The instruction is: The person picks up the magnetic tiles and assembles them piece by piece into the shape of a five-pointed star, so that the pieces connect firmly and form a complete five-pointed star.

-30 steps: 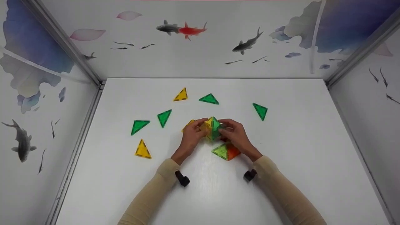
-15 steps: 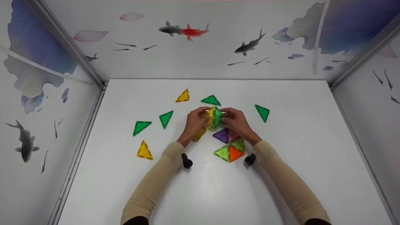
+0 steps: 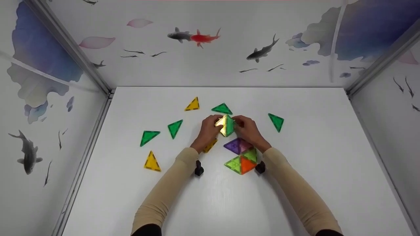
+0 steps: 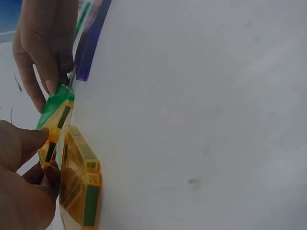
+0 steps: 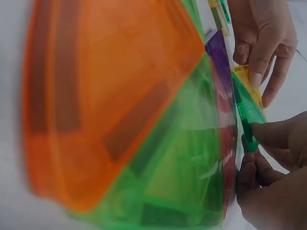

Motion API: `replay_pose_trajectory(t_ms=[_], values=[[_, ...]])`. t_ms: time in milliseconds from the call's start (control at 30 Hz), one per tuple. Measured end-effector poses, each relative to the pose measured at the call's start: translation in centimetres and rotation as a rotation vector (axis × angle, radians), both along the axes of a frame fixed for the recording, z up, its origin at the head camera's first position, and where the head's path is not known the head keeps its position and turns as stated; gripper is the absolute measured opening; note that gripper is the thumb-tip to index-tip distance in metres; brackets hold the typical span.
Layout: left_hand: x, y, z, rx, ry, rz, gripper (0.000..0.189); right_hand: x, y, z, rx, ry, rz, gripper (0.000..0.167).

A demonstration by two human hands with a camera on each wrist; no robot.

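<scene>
My left hand [image 3: 207, 131] pinches a translucent yellow triangular magnetic tile [image 3: 220, 125] between thumb and fingers. A green triangular magnetic tile [image 3: 230, 126] is pinched by my right hand [image 3: 251, 131]. The two tiles meet along one edge, tilted to each other, as the right wrist view also shows with the green tile [image 5: 245, 103] beside the yellow one. Another yellow tile [image 3: 210, 146] lies partly hidden under my left wrist. Just nearer than the hands is a cluster with a purple tile [image 3: 233, 146], a pink tile, an orange tile [image 3: 247, 164] and light-green tiles [image 3: 233, 165].
Loose green tiles lie at the left [image 3: 150, 137], the centre left [image 3: 175, 128], the back [image 3: 222, 108] and the right [image 3: 276, 122]. Yellow tiles rest at the back [image 3: 193, 104] and left [image 3: 152, 162]. Printed walls enclose the white table [image 3: 108, 203].
Both hands have moved away from the body with the joined yellow and green tiles, uncovering the purple and pink tiles. The yellow tile has tilted and now catches the light.
</scene>
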State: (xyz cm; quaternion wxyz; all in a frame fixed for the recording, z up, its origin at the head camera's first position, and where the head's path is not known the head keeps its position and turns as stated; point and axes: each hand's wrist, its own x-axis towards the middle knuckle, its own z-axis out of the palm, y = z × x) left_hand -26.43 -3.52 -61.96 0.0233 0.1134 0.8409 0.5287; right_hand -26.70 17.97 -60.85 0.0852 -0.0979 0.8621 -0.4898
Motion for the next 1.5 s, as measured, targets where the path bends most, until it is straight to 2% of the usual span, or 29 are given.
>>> replay_pose_trajectory(t_ms=[167,300,367,500,567,600,633,767,800,833,933,1167,1367,1500], values=[[-0.2,0.6,-0.6,-0.065,0.029,-0.010,0.034,-0.2,0.2,-0.2,0.104,0.080,0.011,0.035],[-0.5,0.9,-0.6,-0.139,0.031,-0.053,0.033,-0.4,0.5,0.1,0.145,0.046,0.023,0.035],[-1.1,0.9,-1.2,-0.143,0.054,-0.073,0.032,-0.4,0.7,0.3,0.156,0.028,0.019,0.035],[-1.9,0.5,-0.3,-0.138,0.031,-0.082,0.035,-0.4,2.1,0.5,0.137,0.033,-0.030,0.033],[-2.7,-0.1,-0.2,-0.136,0.037,-0.065,0.036,-0.4,3.1,0.6,0.117,0.069,-0.060,0.032],[-2.9,-0.4,0.6,-0.145,0.029,-0.052,0.037,-0.4,3.7,0.7,0.106,0.095,-0.074,0.031],[-3.2,-0.8,0.8,-0.148,0.040,-0.039,0.038,-0.4,4.3,0.7,0.101,0.123,-0.088,0.031],[-4.6,-2.0,1.1,-0.207,0.082,-0.011,0.039,-0.4,7.0,1.2,0.117,0.209,-0.120,0.030],[-4.6,-2.1,1.9,-0.232,0.078,-0.008,0.040,-0.4,7.7,1.3,0.125,0.220,-0.123,0.030],[-4.8,-2.3,1.9,-0.254,0.082,-0.009,0.041,-0.4,8.4,1.3,0.135,0.223,-0.124,0.031],[-5.5,-2.6,1.9,-0.321,0.081,-0.019,0.045,-0.4,10.3,1.2,0.161,0.213,-0.126,0.035],[-6.9,-2.1,1.4,-0.439,0.083,-0.099,0.052,0.0,14.0,0.2,0.250,0.113,-0.210,0.046],[-7.3,-1.3,1.2,-0.460,0.080,-0.131,0.051,-0.1,15.2,-0.5,0.259,0.065,-0.236,0.054],[-7.4,-1.0,1.1,-0.470,0.055,-0.157,0.051,-0.3,15.2,-0.6,0.302,0.071,-0.233,0.054]])
